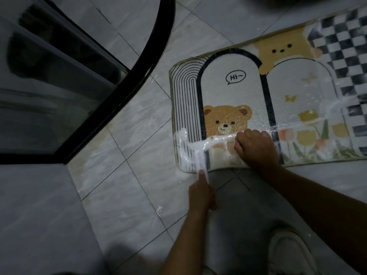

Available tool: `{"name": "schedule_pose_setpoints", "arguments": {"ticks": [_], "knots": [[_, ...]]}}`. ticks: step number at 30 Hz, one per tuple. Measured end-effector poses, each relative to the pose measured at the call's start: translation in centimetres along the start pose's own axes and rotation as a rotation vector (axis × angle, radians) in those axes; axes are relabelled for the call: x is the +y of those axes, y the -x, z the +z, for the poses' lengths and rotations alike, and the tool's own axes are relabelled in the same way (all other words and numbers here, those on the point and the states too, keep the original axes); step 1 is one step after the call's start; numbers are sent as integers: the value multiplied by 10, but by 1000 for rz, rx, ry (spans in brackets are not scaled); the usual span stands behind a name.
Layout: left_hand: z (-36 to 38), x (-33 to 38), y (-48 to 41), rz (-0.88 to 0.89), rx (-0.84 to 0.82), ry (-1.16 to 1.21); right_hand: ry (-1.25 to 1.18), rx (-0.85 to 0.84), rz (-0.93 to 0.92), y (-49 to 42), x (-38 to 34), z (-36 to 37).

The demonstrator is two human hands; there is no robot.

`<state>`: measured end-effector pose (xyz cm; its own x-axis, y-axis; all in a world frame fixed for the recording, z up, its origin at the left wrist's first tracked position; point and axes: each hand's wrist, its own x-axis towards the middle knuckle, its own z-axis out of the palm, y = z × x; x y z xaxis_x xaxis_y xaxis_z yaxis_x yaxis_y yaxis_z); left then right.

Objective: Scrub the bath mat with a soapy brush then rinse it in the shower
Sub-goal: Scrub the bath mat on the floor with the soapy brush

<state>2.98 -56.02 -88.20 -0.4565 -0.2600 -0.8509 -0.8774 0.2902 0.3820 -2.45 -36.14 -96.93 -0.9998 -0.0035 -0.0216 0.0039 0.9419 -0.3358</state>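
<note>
Grey trousers (244, 211) cover the legs; one pale shoe (290, 255) (white, smooth-topped) shows below.

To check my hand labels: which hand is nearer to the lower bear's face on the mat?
Right. The right hand rests on the bath mat just beside the lower bear's face; the left hand grips the brush, off the mat's near edge.

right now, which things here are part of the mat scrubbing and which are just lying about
In the job: bath mat, brush, foam, left hand, right hand, shower enclosure.
Just there: floor tiles, white shoe.
</note>
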Motion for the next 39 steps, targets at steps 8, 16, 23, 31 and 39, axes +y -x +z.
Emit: {"name": "schedule_pose_setpoints", "arguments": {"ticks": [8, 16, 23, 31, 39], "knots": [[-33, -14, -26, 97, 165, -189, -46, 4, 9, 2, -4, -1], [30, -10, -5, 161, 61, -148, -44, 14, 34, 1, -1, 1], [-56, 21, -34, 91, 230, 16, -28, 49, 11, 3, 1, 7], [-29, 45, -30, 251, 98, -339, -43, 45, 13, 1, 1, 8], [-5, 39, -16, 176, 84, -175, -45, 41, 25, 0, 1, 8]]}}
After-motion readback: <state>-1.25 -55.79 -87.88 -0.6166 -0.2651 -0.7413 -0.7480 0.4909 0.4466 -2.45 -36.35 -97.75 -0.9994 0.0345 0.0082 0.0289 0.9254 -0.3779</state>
